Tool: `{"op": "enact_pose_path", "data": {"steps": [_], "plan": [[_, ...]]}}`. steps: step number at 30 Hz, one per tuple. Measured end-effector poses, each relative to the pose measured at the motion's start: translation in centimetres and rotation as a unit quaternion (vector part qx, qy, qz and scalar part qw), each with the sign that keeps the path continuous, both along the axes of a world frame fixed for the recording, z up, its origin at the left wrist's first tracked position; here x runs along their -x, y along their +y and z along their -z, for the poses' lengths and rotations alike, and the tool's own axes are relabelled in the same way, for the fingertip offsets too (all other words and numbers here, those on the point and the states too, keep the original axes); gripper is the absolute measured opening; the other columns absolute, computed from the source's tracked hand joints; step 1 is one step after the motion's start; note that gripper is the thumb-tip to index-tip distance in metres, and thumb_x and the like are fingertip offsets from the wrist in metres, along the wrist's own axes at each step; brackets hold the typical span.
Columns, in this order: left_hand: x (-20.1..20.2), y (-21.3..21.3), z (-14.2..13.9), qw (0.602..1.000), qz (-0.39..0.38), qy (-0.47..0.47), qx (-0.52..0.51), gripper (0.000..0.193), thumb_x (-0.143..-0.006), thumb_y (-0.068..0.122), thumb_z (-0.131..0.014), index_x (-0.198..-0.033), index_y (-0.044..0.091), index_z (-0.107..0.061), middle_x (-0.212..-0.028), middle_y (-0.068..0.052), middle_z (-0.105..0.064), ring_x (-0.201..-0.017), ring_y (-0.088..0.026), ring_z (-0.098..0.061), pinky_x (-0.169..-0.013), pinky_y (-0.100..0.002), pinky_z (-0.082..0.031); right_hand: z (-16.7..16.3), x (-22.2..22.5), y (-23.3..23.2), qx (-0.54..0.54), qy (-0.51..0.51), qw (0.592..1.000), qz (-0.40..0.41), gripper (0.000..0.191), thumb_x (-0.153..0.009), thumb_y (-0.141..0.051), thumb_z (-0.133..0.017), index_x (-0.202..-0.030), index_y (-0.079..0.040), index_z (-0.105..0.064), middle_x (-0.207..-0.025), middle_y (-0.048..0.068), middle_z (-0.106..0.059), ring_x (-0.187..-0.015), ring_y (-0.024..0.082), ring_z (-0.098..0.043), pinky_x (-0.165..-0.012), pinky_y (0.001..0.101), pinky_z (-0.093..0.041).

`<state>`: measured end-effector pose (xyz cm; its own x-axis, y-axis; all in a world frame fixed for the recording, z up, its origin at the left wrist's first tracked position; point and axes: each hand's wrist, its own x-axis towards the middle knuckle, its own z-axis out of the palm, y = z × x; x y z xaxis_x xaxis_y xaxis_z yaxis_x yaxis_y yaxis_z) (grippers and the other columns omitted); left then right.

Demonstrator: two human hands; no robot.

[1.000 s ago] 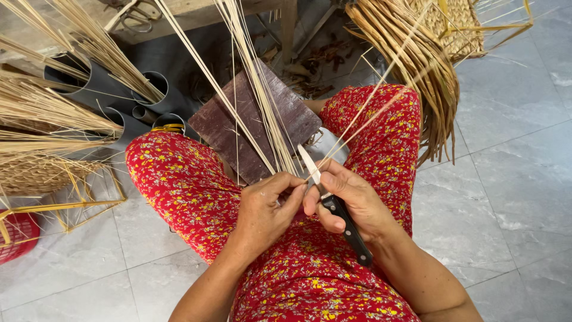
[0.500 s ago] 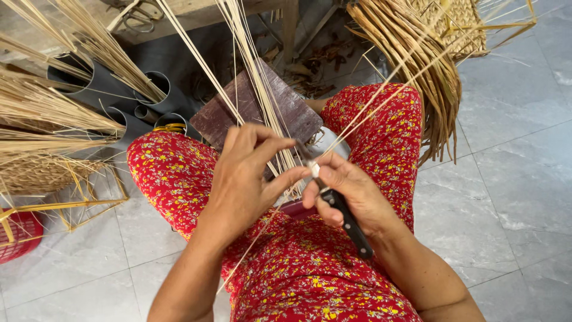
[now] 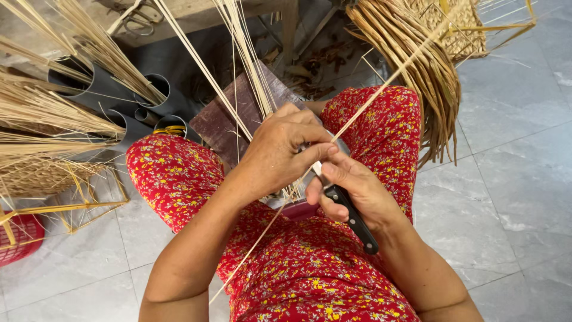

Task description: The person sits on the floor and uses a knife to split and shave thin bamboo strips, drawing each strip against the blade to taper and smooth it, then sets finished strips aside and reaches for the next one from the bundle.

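My right hand [image 3: 356,189] grips a knife with a black handle [image 3: 353,216], its blade mostly hidden under my left fingers. My left hand [image 3: 281,152] pinches a thin pale bamboo strip [image 3: 381,92] right at the blade. The strip runs from the upper right across my lap in red flowered cloth [image 3: 310,274] toward the lower left. A bundle of similar thin strips [image 3: 247,53] rises from a dark wooden block [image 3: 229,122] between my knees.
Grey plastic pipes [image 3: 158,89] holding bundled straw [image 3: 53,113] stand at the left. A curved sheaf of flat brown strips [image 3: 417,65] and a woven piece [image 3: 459,30] lie at the upper right. A red basket [image 3: 21,238] sits at the left edge. Scissors [image 3: 140,18] rest on a wooden bench.
My left hand has gone up from below the blade onto the strip over the knife. The strip now runs further down across my lap. The right hand has barely shifted.
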<state>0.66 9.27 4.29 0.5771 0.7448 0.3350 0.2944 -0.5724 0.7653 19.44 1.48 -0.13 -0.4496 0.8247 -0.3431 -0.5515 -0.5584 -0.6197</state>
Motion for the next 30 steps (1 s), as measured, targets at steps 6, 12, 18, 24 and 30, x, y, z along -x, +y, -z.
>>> {"op": "enact_pose_path", "data": {"steps": [6,12,18,24,30], "plan": [[-1.1,0.7,1.9,0.999,-0.012,-0.043,-0.016,0.012,-0.092,0.022,-0.076,-0.093,0.010,-0.077,-0.087,-0.002,-0.070,-0.090,-0.021,-0.062,-0.082,-0.037,-0.050,1.2,-0.4,0.6,0.039,0.045,0.998,-0.012,0.024,-0.106,-0.023,-0.056,-0.123,-0.011,-0.043,-0.083,0.018,-0.069,-0.042,0.010,-0.052,-0.035,0.0204,-0.039],[-2.1,4.3,1.5,0.992,-0.102,-0.056,-0.057,0.015,-0.097,0.027,-0.076,-0.097,0.013,-0.081,-0.082,-0.002,-0.070,-0.084,-0.019,-0.059,-0.076,-0.036,-0.048,3.9,4.2,-1.4,0.107,-0.001,0.980,-0.168,0.025,-0.105,-0.023,-0.058,-0.118,-0.006,-0.043,-0.081,0.023,-0.070,-0.042,0.010,-0.052,-0.034,0.0218,-0.039],[-1.0,9.4,1.1,0.973,-0.162,-0.162,0.039,0.019,-0.099,0.025,-0.079,-0.095,0.006,-0.077,-0.072,0.003,-0.062,-0.068,-0.006,-0.050,-0.060,-0.027,-0.042,5.8,4.5,-0.8,0.072,-0.056,0.976,-0.198,0.023,-0.106,-0.024,-0.055,-0.116,-0.006,-0.043,-0.081,0.022,-0.071,-0.044,0.011,-0.053,-0.036,0.0239,-0.041],[1.9,10.7,3.1,0.944,-0.132,-0.275,0.123,0.019,-0.103,0.020,-0.073,-0.096,0.003,-0.078,-0.074,0.006,-0.063,-0.066,-0.002,-0.054,-0.059,-0.021,-0.042,8.0,0.7,1.3,0.037,-0.179,0.980,-0.076,0.038,-0.102,-0.025,-0.050,-0.138,-0.012,-0.050,-0.071,0.009,-0.067,-0.041,0.008,-0.050,-0.036,0.0210,-0.039],[2.6,11.8,7.1,0.933,-0.187,-0.220,0.214,0.018,-0.097,0.022,-0.075,-0.094,0.004,-0.078,-0.067,0.004,-0.066,-0.058,-0.002,-0.061,-0.052,-0.020,-0.051,8.6,0.6,3.2,0.023,-0.143,0.988,0.056,0.037,-0.101,-0.028,-0.058,-0.132,-0.007,-0.057,-0.064,-0.005,-0.049,-0.045,0.004,-0.044,-0.040,0.0203,-0.036]]}}
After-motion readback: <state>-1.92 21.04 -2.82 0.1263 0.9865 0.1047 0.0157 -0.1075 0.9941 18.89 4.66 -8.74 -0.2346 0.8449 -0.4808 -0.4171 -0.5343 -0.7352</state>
